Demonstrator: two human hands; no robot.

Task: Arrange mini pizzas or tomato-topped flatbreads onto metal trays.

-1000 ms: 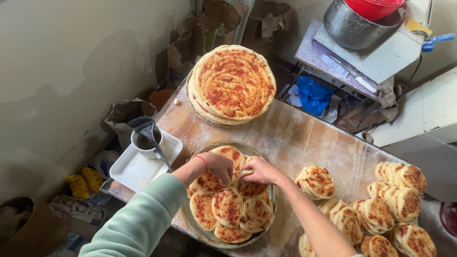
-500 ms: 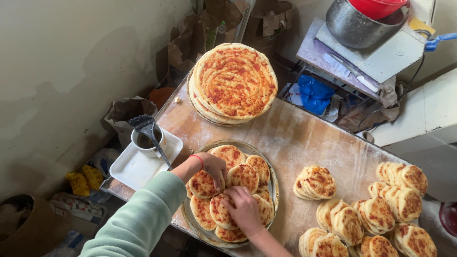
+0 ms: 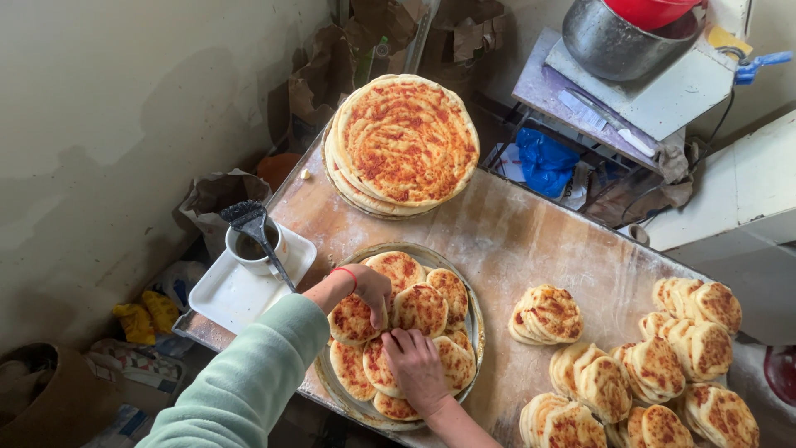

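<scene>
A round metal tray on the wooden table holds several small round flatbreads with red-orange tops, laid overlapping. My left hand, in a pale green sleeve with a red band at the wrist, rests fingers-down on the breads at the tray's left. My right hand presses flat on the breads at the tray's near side. Neither hand lifts a bread off the tray.
A stack of large round flatbreads sits at the table's far end. Piles of small breads lie to the right. A white square tray with a cup and brush is at the left. A metal bowl stands on a scale behind.
My right hand has drawn back from the tray's middle to its near side. The left hand has stayed on the breads at the left.
</scene>
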